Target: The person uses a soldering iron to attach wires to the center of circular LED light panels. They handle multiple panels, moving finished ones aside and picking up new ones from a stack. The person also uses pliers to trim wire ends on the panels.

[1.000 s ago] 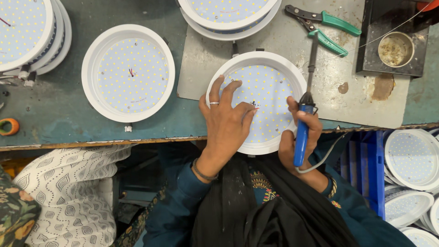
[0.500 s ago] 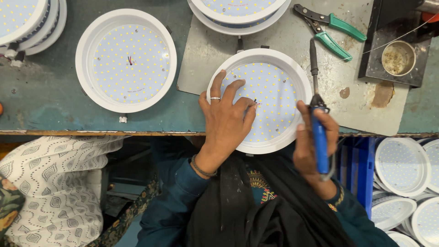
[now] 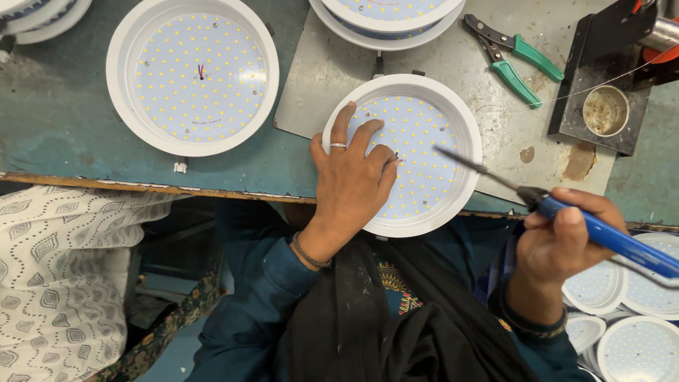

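Head view, looking down on the teal workbench.

Left hand: laid flat on the near round LED panel, fingers spread on the dotted board, ring on one finger; thumb and forefinger are pinched together at a short wire stub near the board's centre. The grip on the stub looks closed, though the wire is too small to be sure it is actually held.

Right hand: wrapped tight around the blue handle of a soldering iron. The iron's tip hangs over the board, just beside the stub and to its right, not visibly touching it.

Position of the work: the near panel sits in its white housing on a grey metal plate, overhanging the front edge of the bench, directly before the person.

Progress, as judged: board seated in housing, wires brought up through the centre; the joint at the centre appears not yet made, since the tip is off the wire.

Surroundings: a second panel to the left shows its own red and black wires at centre. A third panel lies at the top edge. Green-handled pliers rest on the plate. A small round tin sits on a black stand at right. More panels are stacked below the bench at lower right.
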